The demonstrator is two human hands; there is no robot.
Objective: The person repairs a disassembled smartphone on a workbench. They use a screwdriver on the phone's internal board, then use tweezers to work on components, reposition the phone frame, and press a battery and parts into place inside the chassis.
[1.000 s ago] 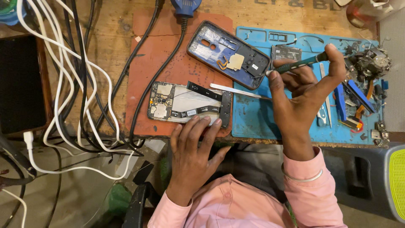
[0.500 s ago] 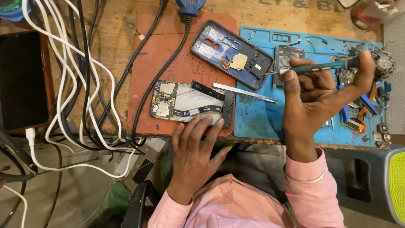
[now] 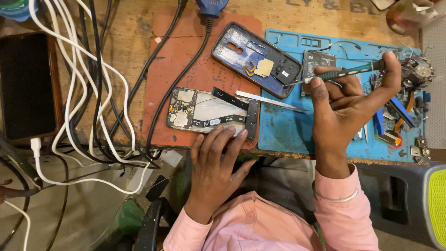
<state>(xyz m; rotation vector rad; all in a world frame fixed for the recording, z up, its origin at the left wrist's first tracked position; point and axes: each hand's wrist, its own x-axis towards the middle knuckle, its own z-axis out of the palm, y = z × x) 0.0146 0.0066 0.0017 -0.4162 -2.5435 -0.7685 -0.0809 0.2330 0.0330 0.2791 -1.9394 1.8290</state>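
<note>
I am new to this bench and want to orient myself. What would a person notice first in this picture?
First, the opened phone with its circuit boards bare, lying on the red mat at the centre, the left hand resting at its near edge. To its right, over the blue mat, the right hand holds a green-handled screwdriver. White and black cables tangle at the left.

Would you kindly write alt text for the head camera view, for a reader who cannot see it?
Seen from above, a person's left hand steadies an opened phone on a red mat, while the right hand holds a green-handled screwdriver above a blue mat. A phone back cover, tweezers and tangled cables lie around.
</note>
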